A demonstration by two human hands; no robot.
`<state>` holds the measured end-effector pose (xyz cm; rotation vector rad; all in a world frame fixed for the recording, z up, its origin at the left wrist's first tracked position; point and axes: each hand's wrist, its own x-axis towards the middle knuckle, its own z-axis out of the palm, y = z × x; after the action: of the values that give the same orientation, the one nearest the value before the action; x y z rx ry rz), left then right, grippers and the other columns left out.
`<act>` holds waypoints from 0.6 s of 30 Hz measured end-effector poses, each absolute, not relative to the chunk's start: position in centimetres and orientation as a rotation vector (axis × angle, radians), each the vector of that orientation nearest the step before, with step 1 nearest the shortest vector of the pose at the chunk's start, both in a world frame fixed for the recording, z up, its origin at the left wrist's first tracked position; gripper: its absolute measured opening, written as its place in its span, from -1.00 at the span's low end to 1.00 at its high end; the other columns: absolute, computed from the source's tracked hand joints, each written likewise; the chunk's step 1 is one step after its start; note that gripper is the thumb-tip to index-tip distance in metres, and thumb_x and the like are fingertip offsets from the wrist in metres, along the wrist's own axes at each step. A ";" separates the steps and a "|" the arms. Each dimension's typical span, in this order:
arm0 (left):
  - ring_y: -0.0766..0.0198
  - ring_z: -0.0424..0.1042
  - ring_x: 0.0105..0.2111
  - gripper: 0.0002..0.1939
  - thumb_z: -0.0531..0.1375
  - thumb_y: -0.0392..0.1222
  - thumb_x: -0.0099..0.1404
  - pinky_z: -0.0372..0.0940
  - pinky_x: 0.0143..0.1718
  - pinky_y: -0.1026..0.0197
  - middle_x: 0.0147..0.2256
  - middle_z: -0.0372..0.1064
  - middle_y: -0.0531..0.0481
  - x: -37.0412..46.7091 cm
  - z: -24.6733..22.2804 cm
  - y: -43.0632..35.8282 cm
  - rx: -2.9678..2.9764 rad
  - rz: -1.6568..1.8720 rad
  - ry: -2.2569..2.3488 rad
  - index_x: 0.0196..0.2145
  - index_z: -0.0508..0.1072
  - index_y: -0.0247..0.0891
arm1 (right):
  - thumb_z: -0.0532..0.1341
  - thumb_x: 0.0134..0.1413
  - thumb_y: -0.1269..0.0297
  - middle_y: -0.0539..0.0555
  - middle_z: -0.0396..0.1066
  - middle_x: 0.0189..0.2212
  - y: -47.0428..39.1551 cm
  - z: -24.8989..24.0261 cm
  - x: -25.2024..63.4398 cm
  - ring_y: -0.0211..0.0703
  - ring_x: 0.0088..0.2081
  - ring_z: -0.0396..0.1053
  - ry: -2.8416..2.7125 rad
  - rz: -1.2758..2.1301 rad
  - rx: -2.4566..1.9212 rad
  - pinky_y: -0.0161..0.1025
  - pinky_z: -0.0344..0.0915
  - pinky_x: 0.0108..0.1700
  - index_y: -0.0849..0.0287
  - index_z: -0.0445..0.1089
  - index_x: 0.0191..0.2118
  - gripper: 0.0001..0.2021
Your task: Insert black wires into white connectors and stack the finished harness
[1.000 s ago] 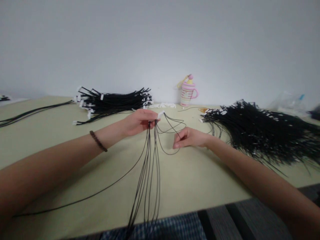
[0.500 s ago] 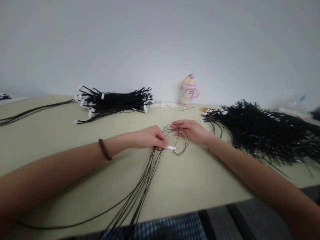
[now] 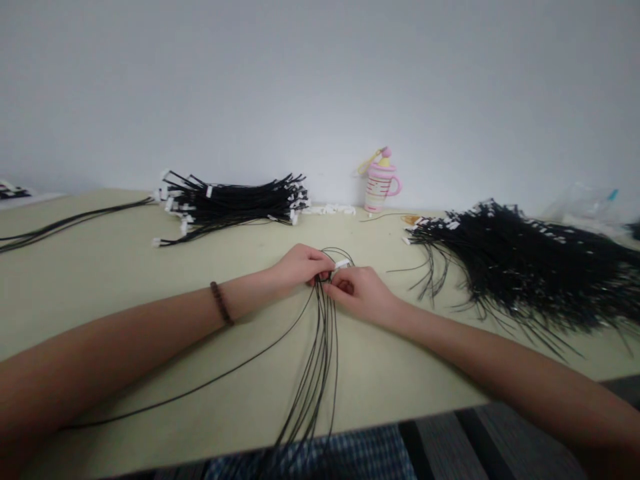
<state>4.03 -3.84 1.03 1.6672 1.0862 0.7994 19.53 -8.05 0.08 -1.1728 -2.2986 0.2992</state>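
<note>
My left hand (image 3: 305, 265) is closed in a pinch at the end of a white connector (image 3: 342, 264) and the thin black wires (image 3: 320, 347) beside it. Those wires hang from my fingers toward the table's front edge, and one strand curves off to the left. Some wires loop up behind the connector. My right hand (image 3: 363, 290) is closed just below and right of the connector, its fingertips among the wires close to my left fingers. What exactly the right fingertips grip is hidden.
A tied-looking bundle of black cables with white connectors (image 3: 230, 203) lies at the back left. A large heap of black wires (image 3: 525, 267) covers the right side. A pink striped mug (image 3: 379, 187) and small white connectors (image 3: 330, 209) stand by the wall.
My right hand has moved left and down from the wire loop to beside my left hand. The connector has risen slightly and tilted, and the loop is smaller.
</note>
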 end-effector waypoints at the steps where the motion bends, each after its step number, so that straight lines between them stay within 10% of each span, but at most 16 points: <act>1: 0.44 0.15 -0.65 -0.84 0.15 -0.22 0.01 0.01 -0.65 0.35 -0.64 0.23 0.04 4.1 1.1 -3.9 1.664 0.804 1.094 -0.53 0.45 -0.40 | 0.07 0.04 0.22 -0.04 0.29 -0.63 -8.0 -0.1 19.5 -0.40 -0.59 0.14 -2.287 0.315 -1.185 -0.38 -0.03 -0.53 0.22 0.38 -0.50 -0.75; 18: 0.43 0.15 -0.64 -0.83 0.13 -0.20 0.01 0.01 -0.65 0.35 -0.65 0.22 0.06 4.2 0.9 -4.2 1.718 0.854 1.120 -0.56 0.43 -0.37 | 0.07 -0.04 0.32 -0.04 0.24 -0.65 -6.7 -0.2 19.8 -0.39 -0.58 0.14 -2.141 0.675 -1.202 -0.41 0.03 -0.53 0.26 0.32 -0.56 -0.81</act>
<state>4.18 -4.19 0.90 1.7177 1.1204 0.8541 19.76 -6.69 -0.24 -1.2016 -2.1411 0.6748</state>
